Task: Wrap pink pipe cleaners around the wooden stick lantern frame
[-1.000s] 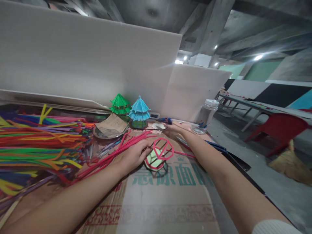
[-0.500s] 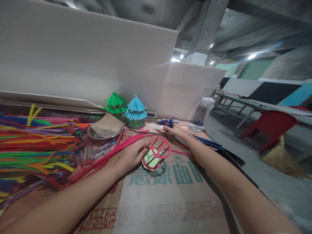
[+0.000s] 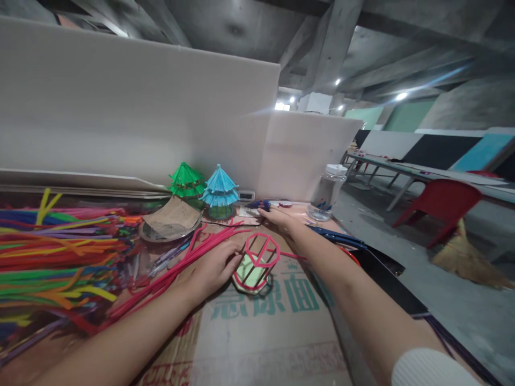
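Note:
My left hand pinches the left side of a small octagonal frame, a pink pipe-cleaner ring joined by dark upright sticks to a pale green base. The frame stands on the cardboard, slightly tilted toward me in view. Farther back, my right hand is closed at the handle of a blue hot glue gun; its fingertips are partly hidden. Pink pipe cleaners lie beside my left hand. Another pink strip extends right behind the frame.
Bundles of coloured pipe cleaners fill the left. A plate with brown paper, a green pavilion model and a blue pavilion model stand behind. A clear water bottle stands back right. White boards wall the table's rear.
My right hand and the glue gun have shifted a little left, uncovering a small red item behind. My left hand keeps hold of the frame. The camera view has turned slightly.

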Demonstrator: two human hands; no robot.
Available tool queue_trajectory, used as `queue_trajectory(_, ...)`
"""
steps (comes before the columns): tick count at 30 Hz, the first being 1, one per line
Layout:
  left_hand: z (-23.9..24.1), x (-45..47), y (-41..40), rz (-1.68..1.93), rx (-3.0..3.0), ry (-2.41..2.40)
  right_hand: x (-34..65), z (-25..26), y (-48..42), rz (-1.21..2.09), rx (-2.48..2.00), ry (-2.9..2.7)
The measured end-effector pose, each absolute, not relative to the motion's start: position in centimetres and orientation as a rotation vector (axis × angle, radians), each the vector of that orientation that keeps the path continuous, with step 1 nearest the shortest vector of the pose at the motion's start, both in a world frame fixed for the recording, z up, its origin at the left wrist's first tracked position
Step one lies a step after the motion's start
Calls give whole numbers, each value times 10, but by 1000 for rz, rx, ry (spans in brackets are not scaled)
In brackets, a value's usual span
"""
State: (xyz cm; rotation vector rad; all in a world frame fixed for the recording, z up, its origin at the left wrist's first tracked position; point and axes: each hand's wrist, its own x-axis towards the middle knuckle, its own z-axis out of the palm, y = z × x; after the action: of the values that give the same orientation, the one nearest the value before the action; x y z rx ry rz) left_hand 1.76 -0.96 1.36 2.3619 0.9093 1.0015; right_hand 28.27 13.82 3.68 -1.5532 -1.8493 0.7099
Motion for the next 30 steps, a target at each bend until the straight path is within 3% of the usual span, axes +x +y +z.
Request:
queue_trajectory(8, 18, 17, -10, 911, 2388, 940, 305, 54, 115, 724, -1486, -1691)
queue_trajectory(16, 10, 17, -5, 940, 2459, 893, 292, 39, 49, 727, -1469, -1773)
queue_trajectory(24, 11, 17, -4, 912, 2466, 887, 301, 63, 113, 674, -1590, -1698)
queue_trajectory(30, 24, 18, -11, 898, 2436, 838, 259, 44, 136, 785, -1590, -1711)
